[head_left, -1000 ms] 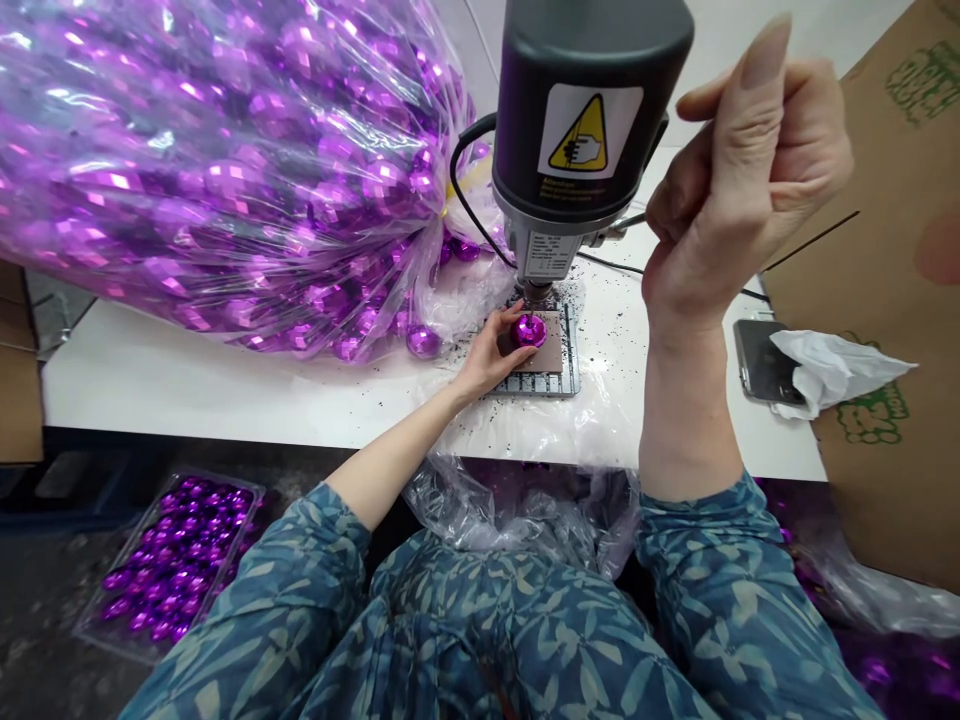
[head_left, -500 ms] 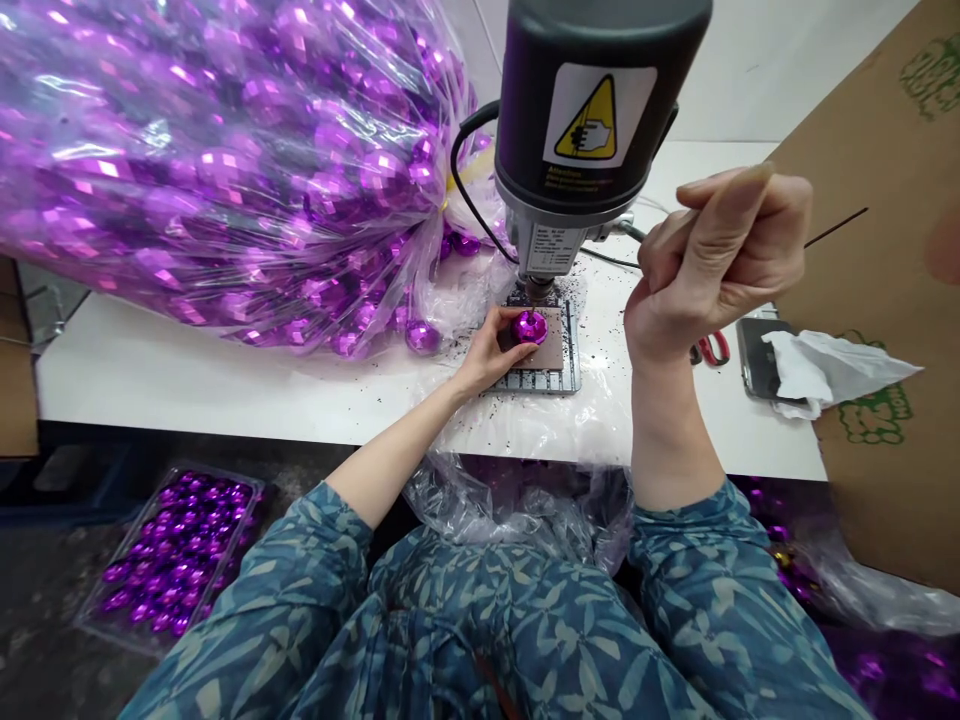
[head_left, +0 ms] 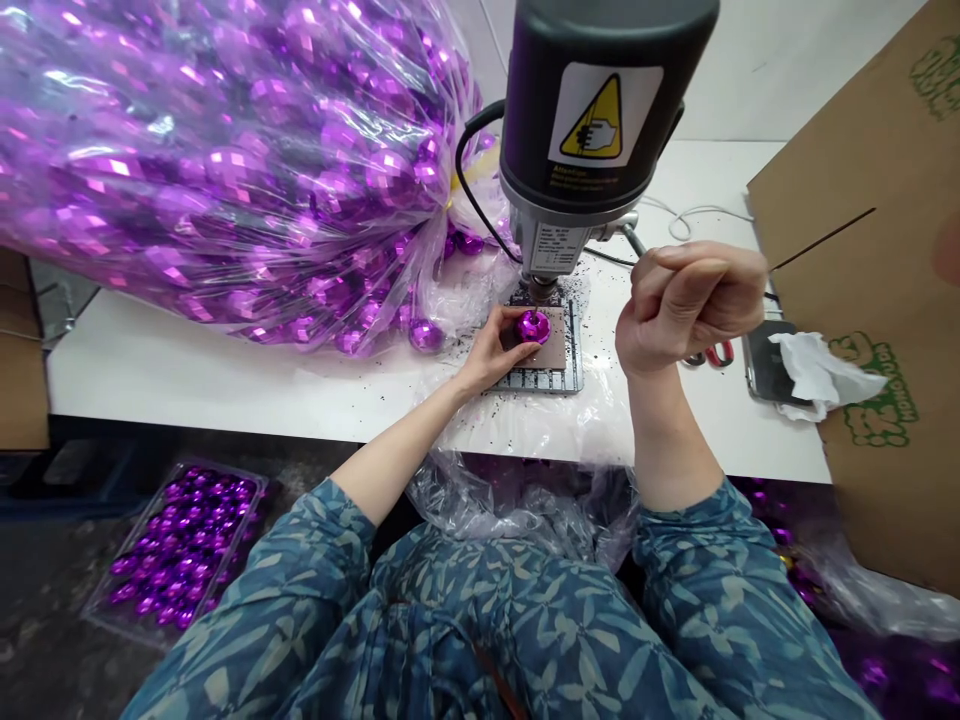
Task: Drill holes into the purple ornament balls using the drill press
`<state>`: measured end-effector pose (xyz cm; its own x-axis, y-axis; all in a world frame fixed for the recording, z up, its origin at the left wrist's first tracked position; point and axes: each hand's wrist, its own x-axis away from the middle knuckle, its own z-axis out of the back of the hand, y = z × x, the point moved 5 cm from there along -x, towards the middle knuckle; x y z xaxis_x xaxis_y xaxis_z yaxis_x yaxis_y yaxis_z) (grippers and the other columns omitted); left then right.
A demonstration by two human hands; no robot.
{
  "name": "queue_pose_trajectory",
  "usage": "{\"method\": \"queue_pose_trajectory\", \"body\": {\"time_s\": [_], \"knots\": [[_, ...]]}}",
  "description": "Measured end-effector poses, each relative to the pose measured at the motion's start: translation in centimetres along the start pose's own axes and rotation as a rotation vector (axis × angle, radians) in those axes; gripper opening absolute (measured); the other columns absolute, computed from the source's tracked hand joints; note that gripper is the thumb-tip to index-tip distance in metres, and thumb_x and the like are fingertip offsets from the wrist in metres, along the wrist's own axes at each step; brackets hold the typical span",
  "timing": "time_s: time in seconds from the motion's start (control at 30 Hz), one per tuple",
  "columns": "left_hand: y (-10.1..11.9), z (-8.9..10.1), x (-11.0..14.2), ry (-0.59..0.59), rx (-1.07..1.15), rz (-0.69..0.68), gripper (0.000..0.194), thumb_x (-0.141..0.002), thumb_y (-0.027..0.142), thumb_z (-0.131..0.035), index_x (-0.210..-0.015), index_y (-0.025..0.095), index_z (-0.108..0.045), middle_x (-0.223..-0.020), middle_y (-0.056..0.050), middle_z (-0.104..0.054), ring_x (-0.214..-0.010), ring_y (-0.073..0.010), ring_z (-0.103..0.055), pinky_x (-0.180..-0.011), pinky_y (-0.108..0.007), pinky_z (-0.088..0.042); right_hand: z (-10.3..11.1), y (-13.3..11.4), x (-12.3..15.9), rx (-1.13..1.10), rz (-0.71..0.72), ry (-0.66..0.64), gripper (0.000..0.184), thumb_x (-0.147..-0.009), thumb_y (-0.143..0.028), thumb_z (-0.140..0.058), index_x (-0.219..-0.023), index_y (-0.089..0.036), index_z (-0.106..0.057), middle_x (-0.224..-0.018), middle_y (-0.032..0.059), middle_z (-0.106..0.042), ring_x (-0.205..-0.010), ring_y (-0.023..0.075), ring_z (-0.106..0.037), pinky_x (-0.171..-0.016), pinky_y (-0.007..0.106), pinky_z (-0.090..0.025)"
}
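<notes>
A shiny purple ball (head_left: 533, 328) rests on a brown square board (head_left: 553, 352) on the metal base (head_left: 571, 375) of a small drill press (head_left: 551, 240). My left hand (head_left: 495, 350) grips the ball from its left side between thumb and fingers. Straight above the ball is the drill chuck (head_left: 541, 287); whether the bit is inside the ball I cannot tell. My right hand (head_left: 686, 305) is closed in a fist round the end of the press lever (head_left: 634, 240), most of which it hides.
A big clear bag (head_left: 247, 170) of purple balls fills the left of the white table (head_left: 225, 385). One loose ball (head_left: 426, 335) lies beside it. At right are red-handled pliers or scissors (head_left: 721, 353), a phone (head_left: 769, 365), tissue (head_left: 825, 375) and a carton (head_left: 885, 290). A tray (head_left: 259, 490) of balls stands lower left.
My right hand has come down and slightly left with the lever, uncovering the red handles on the table. My left hand stays on the ball, which has hardly moved.
</notes>
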<state>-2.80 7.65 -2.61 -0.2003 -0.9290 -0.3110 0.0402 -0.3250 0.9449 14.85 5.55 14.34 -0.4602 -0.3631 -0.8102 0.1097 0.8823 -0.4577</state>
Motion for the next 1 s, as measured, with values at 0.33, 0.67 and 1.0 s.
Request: {"method": "queue_pose_trajectory", "body": {"time_s": [0.33, 0.67, 1.0], "knots": [[-0.5, 0.0, 0.0, 0.014, -0.009, -0.038, 0.061, -0.087, 0.059, -0.086, -0.125, 0.023, -0.055, -0.131, -0.015, -0.074, -0.123, -0.0284, -0.074, -0.109, -0.048, -0.060, -0.4, -0.6, 0.3, 0.096, 0.146, -0.079, 0.044, -0.104, -0.062, -0.048, -0.081, -0.026, -0.059, -0.047, -0.0082, -0.022, -0.034, 0.0035, -0.019, -0.041, 0.026, -0.023], [4.0, 0.2, 6.5, 0.135, -0.304, -0.150, 0.051, -0.089, 0.052, -0.084, -0.120, 0.021, -0.059, -0.114, -0.009, -0.074, -0.104, -0.0237, -0.075, -0.089, -0.040, -0.063, -4.5, -2.0, -6.0, -0.095, -0.163, -0.048, 0.050, -0.072, -0.067, -0.071, -0.065, -0.019, -0.060, -0.047, -0.0099, -0.031, -0.034, -0.0008, -0.034, -0.035, 0.022, -0.015], [7.3, -3.4, 17.3, -0.710, -0.851, -0.284, 0.029, -0.085, 0.049, -0.088, -0.099, 0.030, -0.071, -0.106, -0.002, -0.079, -0.080, -0.0248, -0.075, -0.077, -0.040, -0.064, -4.2, -1.8, -5.8, -0.099, -0.156, -0.017, 0.046, -0.072, -0.064, -0.070, -0.064, -0.019, -0.060, -0.048, -0.0082, -0.035, -0.035, 0.0000, -0.035, -0.038, 0.026, -0.012]]}}
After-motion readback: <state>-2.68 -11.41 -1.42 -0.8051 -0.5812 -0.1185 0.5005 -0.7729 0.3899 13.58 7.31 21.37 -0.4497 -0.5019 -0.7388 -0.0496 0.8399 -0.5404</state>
